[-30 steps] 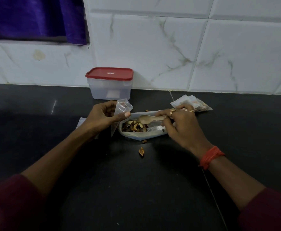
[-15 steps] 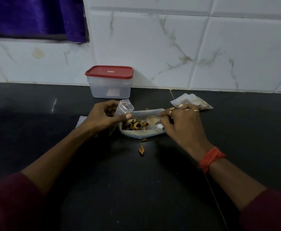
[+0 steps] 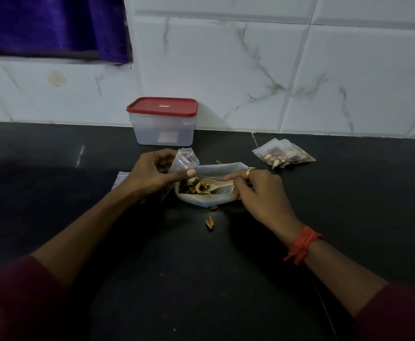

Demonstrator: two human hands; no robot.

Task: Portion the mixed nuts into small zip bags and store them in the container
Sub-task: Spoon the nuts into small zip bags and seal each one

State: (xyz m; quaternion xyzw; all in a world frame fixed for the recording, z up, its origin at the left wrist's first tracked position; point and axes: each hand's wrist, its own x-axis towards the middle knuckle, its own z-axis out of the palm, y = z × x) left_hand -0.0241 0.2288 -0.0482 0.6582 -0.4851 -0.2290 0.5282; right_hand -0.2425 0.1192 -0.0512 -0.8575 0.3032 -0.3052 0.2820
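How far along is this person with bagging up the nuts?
Done: a few filled bags lie at right. In hand: the left hand holds a small zip bag while the right hand holds a wooden spoon in the large bag of nuts. Left: nuts remain there, and the red-lidded container is closed.

Smooth plastic, stone and tile.
The dark worktop [image 3: 201,279] looks like polished stone with faint glints; the wall tiles [image 3: 213,70] are glossy, marble-veined white. The container [image 3: 162,130] is frosted plastic, its lid [image 3: 162,107] smooth red plastic. The small zip bag [image 3: 186,158] and big bag [image 3: 202,200] are thin, crinkly clear film; the spoon [image 3: 213,184] looks like pale matt wood.
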